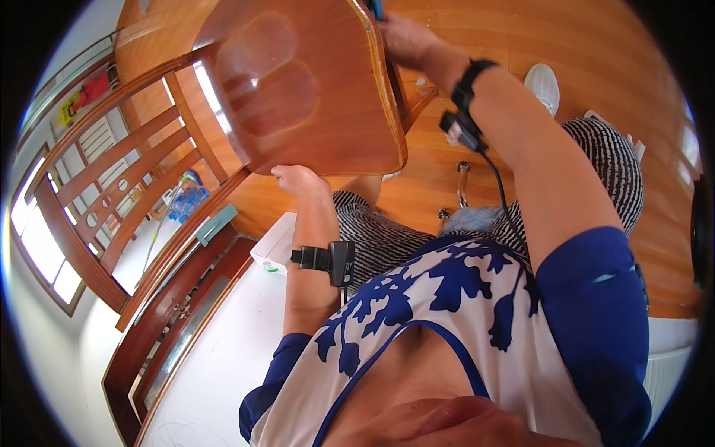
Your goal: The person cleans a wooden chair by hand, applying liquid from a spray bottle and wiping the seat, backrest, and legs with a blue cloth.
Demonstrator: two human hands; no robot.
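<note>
Before me is a varnished wooden chair, tilted, its glossy seat near the top of the view and its slatted backrest with round holes reaching left. My left hand grips the seat's near edge, close to where the backrest joins; some fingers are hidden. At the far right edge of the seat, my right hand is closed on a blue object, mostly cut off by the frame, so its kind is unclear. A chair leg shows beneath the seat. Both wrists carry strapped devices with cables.
A white box stands beside my left forearm, near a white surface and a dark red wooden furniture frame. Blue plastic bottles lie beyond the backrest. A white shoe and a chrome tube are over the wooden floor.
</note>
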